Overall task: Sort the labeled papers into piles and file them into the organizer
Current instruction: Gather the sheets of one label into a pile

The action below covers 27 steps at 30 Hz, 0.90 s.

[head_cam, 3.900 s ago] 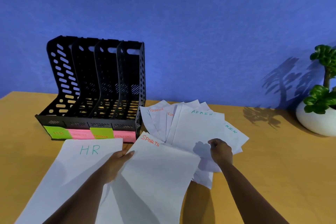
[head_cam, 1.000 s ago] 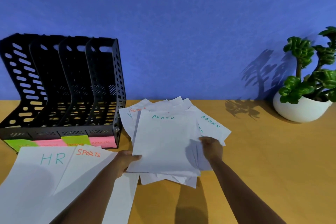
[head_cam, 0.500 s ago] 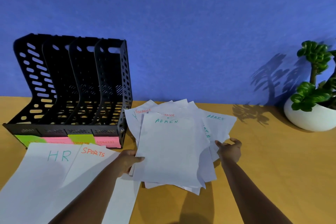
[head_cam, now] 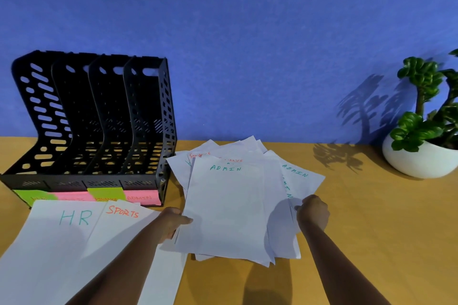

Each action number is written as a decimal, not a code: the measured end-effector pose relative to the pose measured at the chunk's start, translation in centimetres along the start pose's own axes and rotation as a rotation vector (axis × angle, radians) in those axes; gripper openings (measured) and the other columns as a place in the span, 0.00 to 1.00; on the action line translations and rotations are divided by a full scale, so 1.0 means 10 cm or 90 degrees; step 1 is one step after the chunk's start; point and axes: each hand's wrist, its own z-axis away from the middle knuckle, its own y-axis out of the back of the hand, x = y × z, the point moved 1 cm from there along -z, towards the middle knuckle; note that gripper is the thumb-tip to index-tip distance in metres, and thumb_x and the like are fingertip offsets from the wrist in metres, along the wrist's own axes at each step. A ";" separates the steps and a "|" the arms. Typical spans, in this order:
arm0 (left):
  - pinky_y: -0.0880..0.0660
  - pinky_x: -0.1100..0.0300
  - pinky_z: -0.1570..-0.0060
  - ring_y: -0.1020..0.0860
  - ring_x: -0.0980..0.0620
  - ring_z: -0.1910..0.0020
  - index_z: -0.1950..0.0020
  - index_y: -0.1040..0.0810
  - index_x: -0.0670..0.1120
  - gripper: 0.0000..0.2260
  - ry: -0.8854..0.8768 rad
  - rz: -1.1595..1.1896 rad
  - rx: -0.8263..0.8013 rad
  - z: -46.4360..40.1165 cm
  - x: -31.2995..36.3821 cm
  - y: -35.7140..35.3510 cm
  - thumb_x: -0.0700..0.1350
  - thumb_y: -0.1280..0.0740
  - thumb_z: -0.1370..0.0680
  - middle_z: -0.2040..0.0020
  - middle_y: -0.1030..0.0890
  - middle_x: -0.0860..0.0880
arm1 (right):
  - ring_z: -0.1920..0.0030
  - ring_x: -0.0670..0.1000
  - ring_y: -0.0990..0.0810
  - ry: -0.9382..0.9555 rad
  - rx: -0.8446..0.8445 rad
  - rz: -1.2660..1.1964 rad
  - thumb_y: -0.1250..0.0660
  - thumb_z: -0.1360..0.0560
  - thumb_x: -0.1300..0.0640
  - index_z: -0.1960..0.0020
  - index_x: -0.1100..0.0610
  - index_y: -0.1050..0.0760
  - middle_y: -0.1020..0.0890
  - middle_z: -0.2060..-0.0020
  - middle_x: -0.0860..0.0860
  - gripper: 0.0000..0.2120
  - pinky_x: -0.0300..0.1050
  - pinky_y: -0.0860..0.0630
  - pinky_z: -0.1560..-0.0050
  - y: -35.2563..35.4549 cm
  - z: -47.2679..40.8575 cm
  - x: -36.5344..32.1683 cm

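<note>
A fanned stack of white papers is lifted slightly off the wooden table, with a sheet marked ADMIN on top and FINANCE sheets showing behind. My left hand grips the stack's left edge, thumb on top. My right hand pinches the right-side sheets, one of them marked ADMIN. Flat on the table at the left lie an HR sheet and a SPORTS sheet. The black four-slot organizer stands behind them, its slots empty, with green and pink labels along its front.
A potted green plant in a white bowl stands at the far right against the blue wall. Bare wooden tabletop stretches to the right of the stack.
My right hand, open half a second ago, has closed on the right-side sheets again. The stack stays in my left hand. Earlier the SPORTS sheet was laid beside the HR sheet.
</note>
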 end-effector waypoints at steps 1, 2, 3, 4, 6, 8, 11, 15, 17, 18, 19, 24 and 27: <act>0.25 0.48 0.42 0.21 0.38 0.45 0.43 0.23 0.36 0.15 0.002 0.003 -0.001 0.01 0.02 -0.01 0.38 0.29 0.28 0.46 0.19 0.38 | 0.45 0.63 0.21 -0.009 -0.008 0.015 0.31 0.28 0.64 0.46 0.65 0.24 0.19 0.47 0.63 0.12 0.50 0.24 0.48 -0.02 -0.02 0.00; 0.25 0.50 0.45 0.21 0.38 0.46 0.42 0.23 0.37 0.15 0.000 0.009 -0.005 0.02 0.03 -0.02 0.38 0.29 0.27 0.46 0.19 0.39 | 0.44 0.63 0.21 -0.018 -0.019 0.030 0.31 0.28 0.63 0.46 0.64 0.23 0.19 0.46 0.62 0.12 0.50 0.24 0.47 -0.03 -0.02 -0.01; 0.25 0.51 0.46 0.21 0.38 0.46 0.42 0.23 0.37 0.14 -0.007 0.015 -0.008 0.02 0.05 -0.04 0.39 0.30 0.27 0.46 0.19 0.39 | 0.43 0.62 0.22 -0.020 -0.033 0.042 0.31 0.28 0.61 0.46 0.63 0.22 0.19 0.46 0.61 0.12 0.49 0.24 0.47 -0.04 -0.01 -0.03; 0.25 0.51 0.46 0.21 0.38 0.45 0.42 0.23 0.37 0.14 -0.017 0.022 -0.013 0.03 0.07 -0.06 0.40 0.30 0.26 0.46 0.19 0.39 | 0.43 0.61 0.22 -0.006 -0.046 0.064 0.31 0.28 0.59 0.46 0.61 0.21 0.19 0.46 0.59 0.11 0.48 0.24 0.47 -0.05 -0.01 -0.04; 0.25 0.50 0.44 0.21 0.39 0.45 0.42 0.22 0.36 0.16 -0.041 0.037 -0.023 0.04 0.10 -0.10 0.42 0.29 0.27 0.43 0.19 0.39 | 0.42 0.59 0.25 0.063 -0.055 0.150 0.31 0.28 0.54 0.48 0.56 0.19 0.20 0.45 0.56 0.10 0.48 0.25 0.46 -0.08 0.01 -0.07; 0.26 0.52 0.46 0.22 0.41 0.45 0.40 0.24 0.36 0.16 -0.061 0.039 -0.017 0.02 0.12 -0.13 0.40 0.30 0.26 0.40 0.21 0.39 | 0.43 0.61 0.28 0.189 0.023 0.202 0.30 0.29 0.54 0.52 0.53 0.18 0.24 0.45 0.56 0.07 0.50 0.27 0.48 -0.08 0.03 -0.13; 0.28 0.54 0.48 0.26 0.41 0.40 0.36 0.27 0.39 0.17 -0.068 0.009 0.002 -0.01 0.12 -0.13 0.38 0.33 0.24 0.36 0.24 0.40 | 0.54 0.64 0.23 0.351 0.144 0.026 0.30 0.30 0.65 0.59 0.62 0.19 0.22 0.54 0.61 0.01 0.51 0.26 0.62 -0.04 0.09 -0.25; 0.26 0.51 0.48 0.28 0.39 0.36 0.34 0.29 0.40 0.18 -0.061 -0.010 0.011 -0.02 0.10 -0.12 0.37 0.35 0.24 0.35 0.26 0.41 | 0.65 0.58 0.28 0.306 0.113 -0.246 0.41 0.23 0.64 0.56 0.64 0.28 0.22 0.63 0.59 0.06 0.45 0.39 0.67 0.19 0.08 -0.52; 0.27 0.51 0.43 0.28 0.40 0.36 0.33 0.30 0.40 0.19 -0.059 -0.022 0.013 -0.03 0.09 -0.12 0.37 0.34 0.24 0.34 0.26 0.41 | 0.68 0.60 0.26 0.318 0.124 -0.320 0.42 0.22 0.62 0.59 0.60 0.31 0.24 0.69 0.56 0.07 0.49 0.34 0.70 0.35 0.10 -0.67; 0.28 0.50 0.40 0.28 0.40 0.36 0.33 0.30 0.40 0.19 -0.059 -0.025 0.012 -0.04 0.09 -0.12 0.38 0.34 0.24 0.34 0.26 0.41 | 0.68 0.60 0.24 0.323 0.132 -0.351 0.42 0.22 0.62 0.60 0.59 0.32 0.25 0.70 0.55 0.07 0.47 0.29 0.70 0.42 0.10 -0.75; 0.29 0.50 0.39 0.28 0.40 0.36 0.33 0.30 0.40 0.19 -0.057 -0.027 0.012 -0.03 0.08 -0.11 0.38 0.34 0.24 0.34 0.26 0.41 | 0.70 0.56 0.22 0.329 0.142 -0.365 0.42 0.22 0.61 0.60 0.58 0.33 0.25 0.71 0.53 0.08 0.41 0.26 0.70 0.47 0.07 -0.81; 0.28 0.52 0.41 0.27 0.40 0.37 0.34 0.29 0.39 0.18 -0.055 -0.033 0.004 -0.03 0.09 -0.10 0.38 0.34 0.24 0.36 0.25 0.41 | 0.70 0.53 0.19 0.376 0.247 -0.435 0.41 0.22 0.59 0.58 0.57 0.33 0.24 0.70 0.51 0.06 0.51 0.22 0.67 0.79 0.06 -1.10; 0.27 0.52 0.44 0.25 0.40 0.39 0.35 0.28 0.40 0.17 -0.053 -0.035 -0.003 -0.03 0.09 -0.08 0.39 0.34 0.24 0.37 0.24 0.40 | 0.71 0.38 0.20 0.387 0.324 -0.486 0.40 0.22 0.59 0.57 0.59 0.30 0.24 0.68 0.49 0.06 0.37 0.24 0.68 1.01 0.09 -1.25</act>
